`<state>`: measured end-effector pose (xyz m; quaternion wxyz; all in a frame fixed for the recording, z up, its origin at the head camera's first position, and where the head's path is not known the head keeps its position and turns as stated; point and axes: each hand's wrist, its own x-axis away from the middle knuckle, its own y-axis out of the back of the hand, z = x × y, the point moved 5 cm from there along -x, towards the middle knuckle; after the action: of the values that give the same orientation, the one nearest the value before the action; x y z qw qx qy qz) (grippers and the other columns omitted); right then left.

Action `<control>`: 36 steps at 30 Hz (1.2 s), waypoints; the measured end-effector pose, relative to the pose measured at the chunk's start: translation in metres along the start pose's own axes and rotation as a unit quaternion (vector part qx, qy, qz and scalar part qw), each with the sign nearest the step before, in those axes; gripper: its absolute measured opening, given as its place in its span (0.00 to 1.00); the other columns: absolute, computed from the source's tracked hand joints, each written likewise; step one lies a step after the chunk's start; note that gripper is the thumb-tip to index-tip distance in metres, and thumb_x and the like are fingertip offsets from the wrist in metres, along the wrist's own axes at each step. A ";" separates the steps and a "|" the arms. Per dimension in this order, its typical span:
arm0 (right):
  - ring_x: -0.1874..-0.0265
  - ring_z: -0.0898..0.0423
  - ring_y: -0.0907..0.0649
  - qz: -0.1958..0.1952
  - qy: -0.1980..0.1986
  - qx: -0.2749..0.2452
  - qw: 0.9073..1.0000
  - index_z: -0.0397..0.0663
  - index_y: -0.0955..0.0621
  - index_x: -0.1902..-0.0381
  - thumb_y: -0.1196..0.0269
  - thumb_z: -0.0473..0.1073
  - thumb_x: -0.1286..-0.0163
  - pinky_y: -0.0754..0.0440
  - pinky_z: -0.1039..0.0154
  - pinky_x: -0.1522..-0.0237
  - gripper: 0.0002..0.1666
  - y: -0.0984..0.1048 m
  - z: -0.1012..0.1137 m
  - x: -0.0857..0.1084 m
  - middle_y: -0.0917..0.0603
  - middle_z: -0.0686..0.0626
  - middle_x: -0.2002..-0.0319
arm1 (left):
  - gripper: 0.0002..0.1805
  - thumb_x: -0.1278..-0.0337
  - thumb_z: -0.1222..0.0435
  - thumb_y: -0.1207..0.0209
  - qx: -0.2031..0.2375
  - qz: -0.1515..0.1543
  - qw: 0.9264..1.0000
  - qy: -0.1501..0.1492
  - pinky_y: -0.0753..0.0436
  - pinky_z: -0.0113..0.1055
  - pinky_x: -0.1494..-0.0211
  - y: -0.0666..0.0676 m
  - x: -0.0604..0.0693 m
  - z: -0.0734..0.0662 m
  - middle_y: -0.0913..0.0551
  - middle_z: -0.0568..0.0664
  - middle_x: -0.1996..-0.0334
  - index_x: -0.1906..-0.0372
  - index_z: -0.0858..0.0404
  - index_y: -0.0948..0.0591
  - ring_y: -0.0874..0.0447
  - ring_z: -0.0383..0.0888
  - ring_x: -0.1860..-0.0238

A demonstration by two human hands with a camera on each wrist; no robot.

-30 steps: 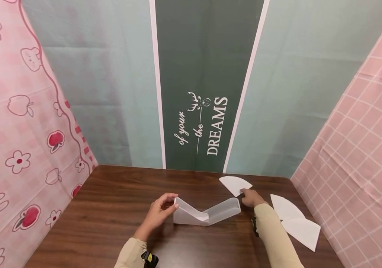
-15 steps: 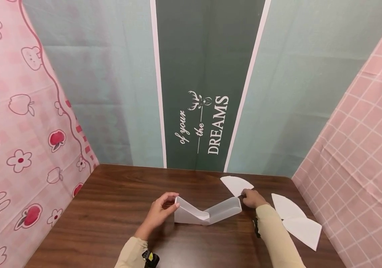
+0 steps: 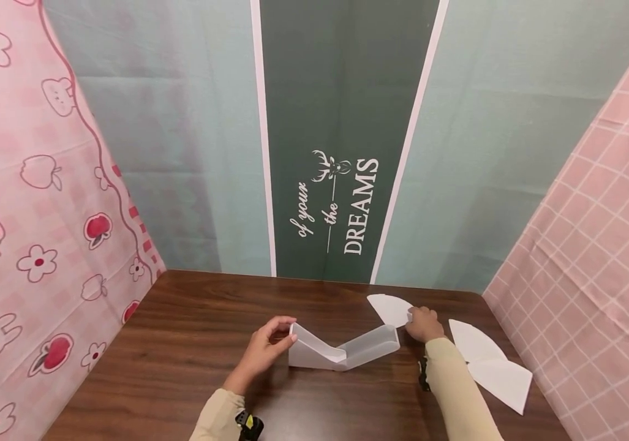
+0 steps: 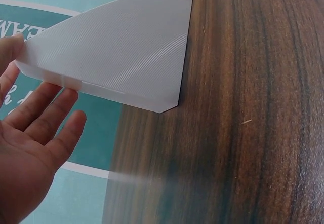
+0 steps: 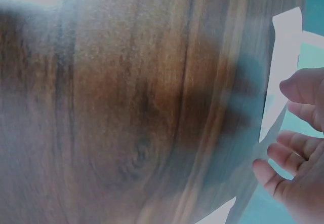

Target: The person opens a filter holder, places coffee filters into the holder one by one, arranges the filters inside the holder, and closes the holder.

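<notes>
Right hand (image 3: 425,324), palm-down, pinches white paper (image 3: 390,309); left hand (image 3: 266,344) grips translucent holder (image 3: 307,355).

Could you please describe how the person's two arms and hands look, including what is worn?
The person wears long, plain, pale beige sleeves. The left hand and right hand are bare, without gloves. On the left is a black wrist device with a small yellow patch; on the right, a second black device shows partly.
</notes>
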<state>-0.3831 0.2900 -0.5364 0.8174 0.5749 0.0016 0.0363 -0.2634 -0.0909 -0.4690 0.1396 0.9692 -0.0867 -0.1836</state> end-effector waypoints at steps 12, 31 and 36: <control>0.49 0.28 0.35 0.053 0.001 -0.012 0.999 0.32 0.30 0.41 0.45 0.41 0.41 0.37 0.32 0.51 0.30 -0.010 -0.013 -0.006 0.33 0.23 0.46 | 0.15 0.45 0.71 0.39 0.000 -0.003 1.000 -0.004 0.21 0.44 0.55 -0.001 0.001 0.004 0.19 0.60 0.59 0.51 0.64 0.23 0.21 0.54 0.58; 0.58 0.35 0.28 0.014 0.051 0.013 0.999 0.33 0.20 0.65 0.47 0.35 0.45 0.42 0.39 0.54 0.13 -0.010 -0.009 -0.007 0.20 0.34 0.65 | 0.15 0.44 0.71 0.39 0.007 0.000 1.000 0.015 0.22 0.42 0.54 -0.001 0.000 0.003 0.19 0.60 0.59 0.50 0.63 0.24 0.21 0.52 0.58; 0.64 0.39 0.32 0.012 0.044 0.032 0.998 0.35 0.25 0.81 0.47 0.34 0.50 0.42 0.41 0.56 0.06 -0.009 -0.010 -0.007 0.26 0.40 0.76 | 0.15 0.44 0.71 0.39 0.006 -0.003 1.000 0.008 0.22 0.43 0.55 -0.001 0.000 0.003 0.19 0.60 0.59 0.51 0.63 0.24 0.21 0.52 0.58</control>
<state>-0.3900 0.2963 -0.5483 0.7973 0.5985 0.0323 0.0713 -0.2648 -0.0911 -0.4721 0.1337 0.9716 -0.0839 -0.1760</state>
